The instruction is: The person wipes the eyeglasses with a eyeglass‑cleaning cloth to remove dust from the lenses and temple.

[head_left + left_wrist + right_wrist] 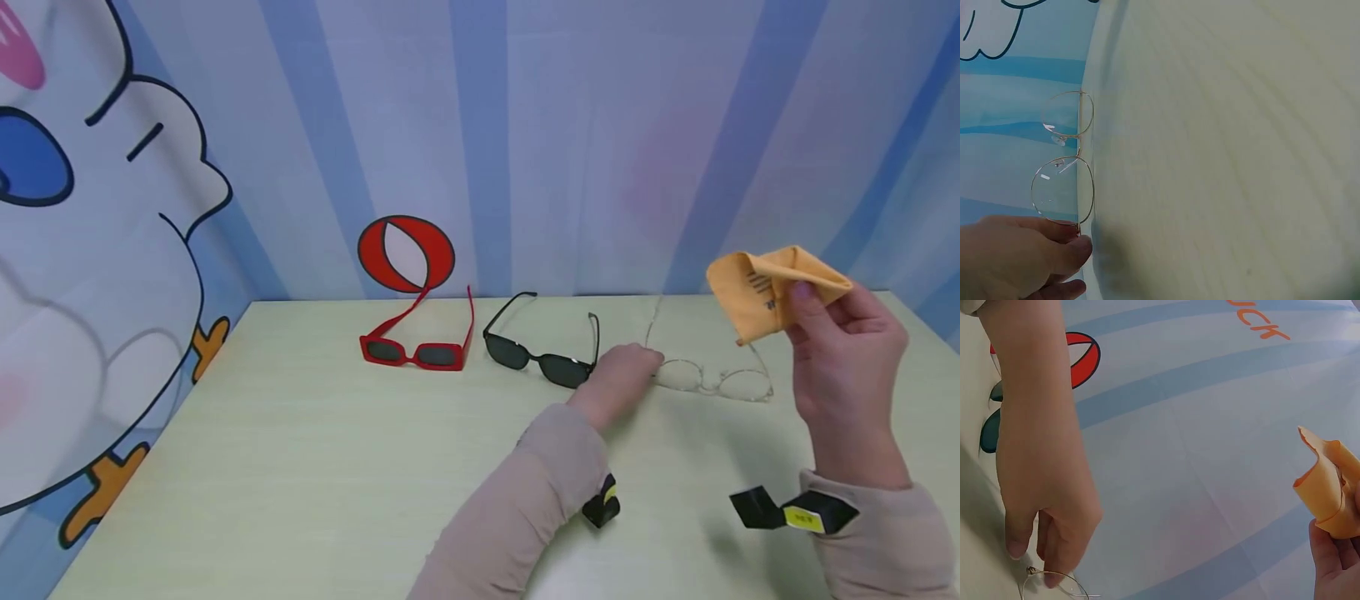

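Thin wire-framed clear eyeglasses (711,388) stand on the table at the right, temples pointing back. My left hand (618,379) pinches them at the left hinge corner; the left wrist view shows thumb and fingers on that end of the eyeglasses (1088,209). Raised to the right of them, my right hand (847,367) holds a folded orange cloth (772,292) with dark print between thumb and fingers. In the right wrist view the cloth (1325,490) appears bunched in the fingers. Black sunglasses (540,358) lie just left of my left hand.
Red-framed sunglasses (412,353) stand farther left on the pale table (300,467). Behind the table's back edge hangs a blue striped backdrop (570,150) with a cartoon figure at the left. Black straps (817,510) are on both sleeves.
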The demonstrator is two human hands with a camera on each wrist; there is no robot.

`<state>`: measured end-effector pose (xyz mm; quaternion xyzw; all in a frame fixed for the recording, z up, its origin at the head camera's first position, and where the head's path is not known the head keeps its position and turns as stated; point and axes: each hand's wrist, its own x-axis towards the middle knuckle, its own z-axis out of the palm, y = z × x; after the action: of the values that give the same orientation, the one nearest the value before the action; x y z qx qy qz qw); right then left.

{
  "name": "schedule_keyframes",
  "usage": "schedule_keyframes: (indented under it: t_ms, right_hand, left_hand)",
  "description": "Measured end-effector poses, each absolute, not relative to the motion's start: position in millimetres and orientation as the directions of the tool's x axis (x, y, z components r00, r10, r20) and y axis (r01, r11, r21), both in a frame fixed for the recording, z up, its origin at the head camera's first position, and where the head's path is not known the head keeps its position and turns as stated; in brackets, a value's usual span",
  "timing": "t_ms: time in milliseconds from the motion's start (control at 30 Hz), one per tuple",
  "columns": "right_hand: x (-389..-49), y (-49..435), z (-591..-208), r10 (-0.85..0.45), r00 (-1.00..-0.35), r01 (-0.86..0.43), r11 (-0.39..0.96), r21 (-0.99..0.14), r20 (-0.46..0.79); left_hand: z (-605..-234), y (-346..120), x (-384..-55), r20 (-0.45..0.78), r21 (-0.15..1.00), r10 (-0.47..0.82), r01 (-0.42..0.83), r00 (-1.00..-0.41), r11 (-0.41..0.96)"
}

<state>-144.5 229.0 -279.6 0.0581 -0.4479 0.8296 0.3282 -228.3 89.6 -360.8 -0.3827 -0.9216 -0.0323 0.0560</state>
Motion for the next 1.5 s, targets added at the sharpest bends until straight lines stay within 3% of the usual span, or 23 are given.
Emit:
schedule_keyframes:
  t_ms: [167,367,700,1000,1133,1333,1500]
  right_hand:
    - [-144.4,229.6,-278.7,0.487,-0.777,-0.601,-0.388,-0.699,0.398]
    - [-144.7,229.4,-279.3,0.499,-0.775,-0.602,-0.398,-0.692,0.388]
    - [-144.4,231.1,-281.0,0.501,-0.773,-0.6,-0.376,-0.706,0.389]
    - [-141.7,234.3,-277.5,0.49,-0.746,-0.634,-0.317,-0.705,0.451]
    - [-135.9,235.7,-272.9,0.455,-0.733,-0.644,-0.223,-0.732,0.506]
    - [-123.8,237.6,-265.6,0.397,-0.705,-0.665,-0.081,-0.742,0.588]
    - [-114.2,236.1,-261.6,0.36,-0.717,-0.59,0.141,-0.795,0.597]
  left_hand:
    - [-361.4,89.6,-227.0,0.146,0.029,0.703,0.713,-0.696,0.7]
    - [-359.8,84.3,-224.6,0.145,0.114,0.748,0.762,-0.648,0.638]
    - [-359.7,84.7,-220.0,0.153,0.158,0.868,0.879,-0.472,0.45]
    - [-333.7,82.4,-205.6,0.268,0.178,0.877,0.915,-0.398,0.361]
    - [-317.2,77.9,-197.9,0.35,0.256,0.841,0.905,-0.413,0.339]
    - [-294.6,64.4,-187.2,0.505,0.473,0.714,0.847,-0.485,0.241]
    - [-281.8,45.8,-179.8,0.564,0.622,0.619,0.774,-0.546,0.117]
